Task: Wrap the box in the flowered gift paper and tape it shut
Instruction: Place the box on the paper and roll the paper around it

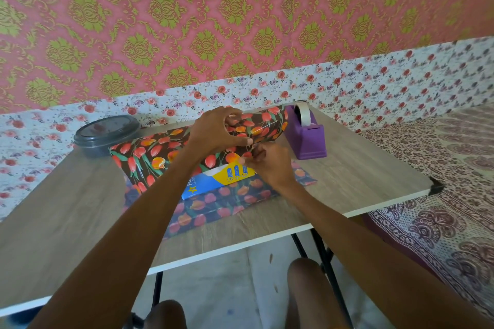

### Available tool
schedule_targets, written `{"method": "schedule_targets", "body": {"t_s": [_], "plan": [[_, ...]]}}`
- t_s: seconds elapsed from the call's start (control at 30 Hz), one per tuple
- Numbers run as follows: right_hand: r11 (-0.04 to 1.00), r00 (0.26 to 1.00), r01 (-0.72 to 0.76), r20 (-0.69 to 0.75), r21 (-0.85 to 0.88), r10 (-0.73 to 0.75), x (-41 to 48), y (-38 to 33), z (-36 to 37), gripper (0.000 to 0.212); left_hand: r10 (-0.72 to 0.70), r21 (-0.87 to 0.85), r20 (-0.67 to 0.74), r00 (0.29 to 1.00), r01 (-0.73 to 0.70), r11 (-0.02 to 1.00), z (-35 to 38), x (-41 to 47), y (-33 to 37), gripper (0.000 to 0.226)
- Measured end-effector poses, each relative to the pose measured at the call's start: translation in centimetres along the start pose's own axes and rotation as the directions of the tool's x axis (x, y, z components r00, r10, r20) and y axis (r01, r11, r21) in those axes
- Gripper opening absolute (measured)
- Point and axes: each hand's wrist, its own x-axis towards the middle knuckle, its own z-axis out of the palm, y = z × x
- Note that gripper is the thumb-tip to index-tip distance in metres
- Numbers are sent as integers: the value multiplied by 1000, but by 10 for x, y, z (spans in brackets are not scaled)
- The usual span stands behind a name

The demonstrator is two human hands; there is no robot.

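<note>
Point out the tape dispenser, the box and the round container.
tape dispenser [307, 141], head view, purple base.
box [211, 182], head view, uncovered blue side.
round container [107, 129], head view, dark lid.

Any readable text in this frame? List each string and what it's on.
"Fli": blue face of the box, cut off by an arm.
"Sma": just below it, smaller, also cut off; a shaky read.
Blue badges on the box's yellow part: too small to read.
Tape dispenser, grey lid: no text seen.

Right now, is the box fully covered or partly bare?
Partly bare: the box shows blue and yellow beneath the flowered gift paper.
</note>
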Motion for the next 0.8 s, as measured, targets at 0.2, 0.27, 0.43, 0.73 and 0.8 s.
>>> {"method": "schedule_targets", "body": {"t_s": [0.2, 0.27, 0.43, 0.73, 0.8], "plan": [[988, 997, 29, 78, -153, -17, 2, 5, -5, 12, -3, 50, -6, 1000, 3, 999, -2, -3, 3, 96], [990, 982, -29, 182, -140, 55, 0, 4, -12, 8, -9, 46, -17, 1000, 10, 999, -2, -4, 5, 104], [996, 996, -67, 54, -58, 70, 13, 10, -55, 17, 48, 158, -27, 999, -43, 987, -3, 2, 20, 86], [822, 872, -474, -40, -315, 488, 72, 53, -146, 24, 205, 87, 43, 978, -208, 974, 70, 29, 117, 17], [769, 758, -638, 146, -38, 636, 79, 55, -147, 22, 113, 137, 81, 990, -124, 983, 100, 42, 119, 19]]}}
